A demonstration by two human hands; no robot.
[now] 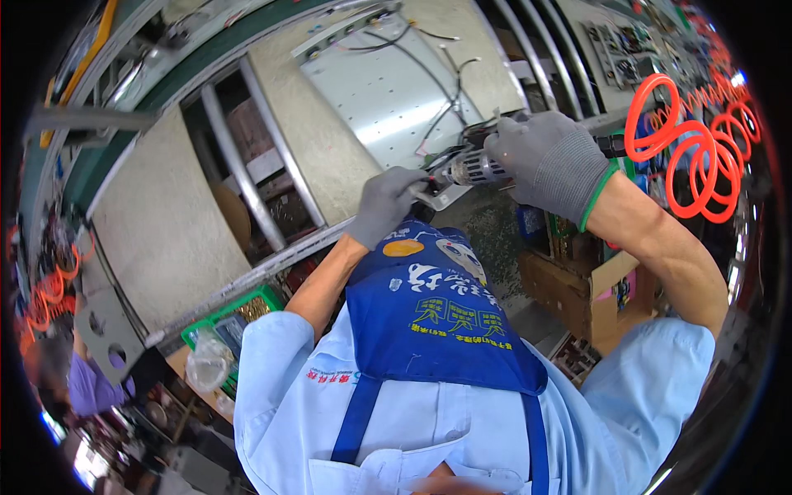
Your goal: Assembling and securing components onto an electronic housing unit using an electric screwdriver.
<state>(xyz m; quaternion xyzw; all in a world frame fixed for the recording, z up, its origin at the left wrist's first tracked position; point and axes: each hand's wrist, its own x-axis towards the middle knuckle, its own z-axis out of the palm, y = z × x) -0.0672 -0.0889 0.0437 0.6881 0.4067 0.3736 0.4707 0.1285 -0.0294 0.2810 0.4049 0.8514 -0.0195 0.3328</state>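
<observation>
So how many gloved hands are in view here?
2. The left grey knit-gloved hand pinches the tool's tip by the metal panel's edge; the right grey knit-gloved hand wraps the silver power screwdriver.

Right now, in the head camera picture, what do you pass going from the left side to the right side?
Green crate → left hand in a grey glove → silver power tool → right hand gripping the tool → coiled orange hose.
</observation>
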